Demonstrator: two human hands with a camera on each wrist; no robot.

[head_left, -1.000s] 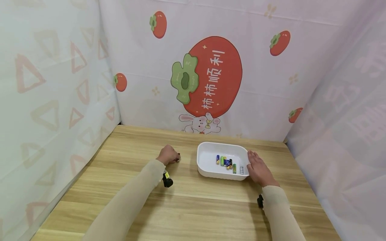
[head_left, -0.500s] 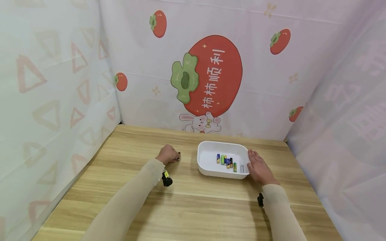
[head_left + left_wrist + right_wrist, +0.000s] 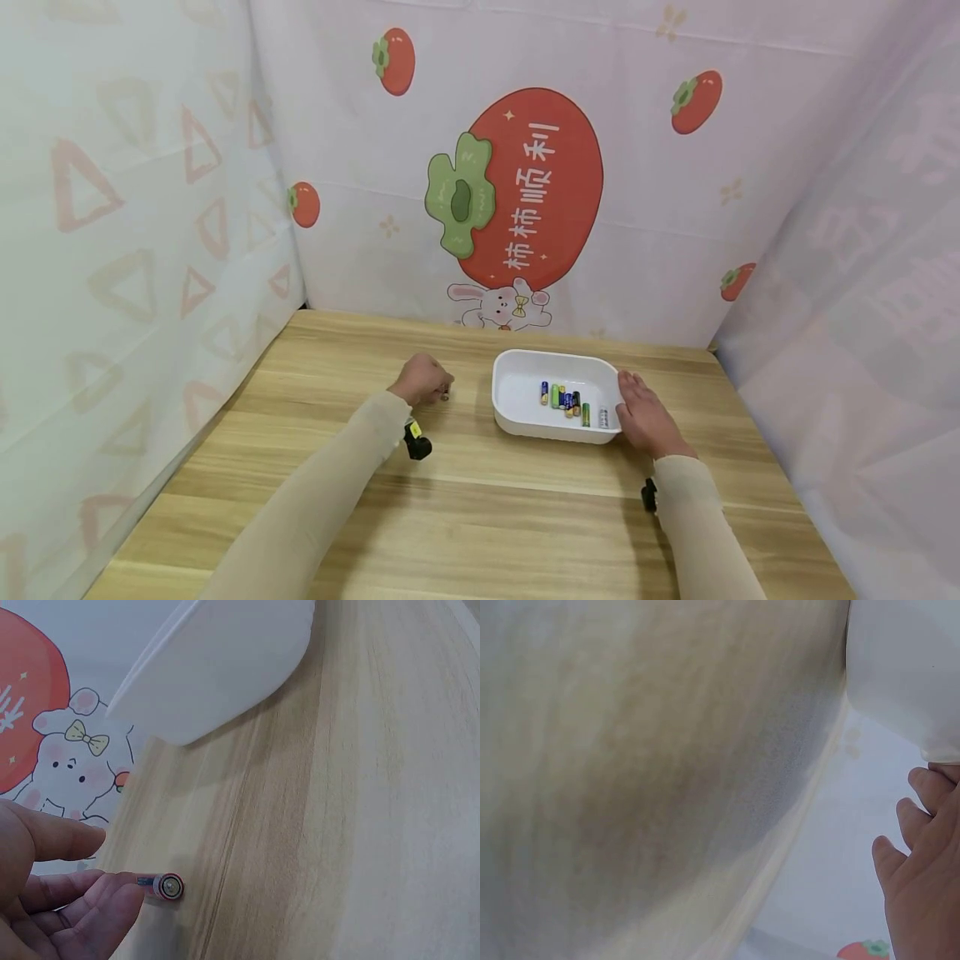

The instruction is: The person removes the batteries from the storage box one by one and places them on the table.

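In the left wrist view, a small battery (image 3: pixel 168 886) with a red rim shows its end just past the curled fingers of my left hand (image 3: pixel 422 381), close over the table. The thumb of that hand stands apart from the battery, and the fingers hide the rest of it. To the right is a white plastic basin (image 3: pixel 517 427) with several batteries inside, among them a blue one (image 3: pixel 544 393) and a green one (image 3: pixel 586 415). My right hand (image 3: pixel 649 419) rests with straight fingers against the basin's right wall.
The wooden table (image 3: pixel 465 517) ends at a printed cloth wall (image 3: pixel 360 275) behind the basin. More cloth hangs at the left and right sides. Each wrist carries a small black camera, such as the left wrist camera (image 3: pixel 417 445).
A digit of my left hand has extended to the right, and the battery shows a little lower at its fingertips. My right hand stays against the basin.
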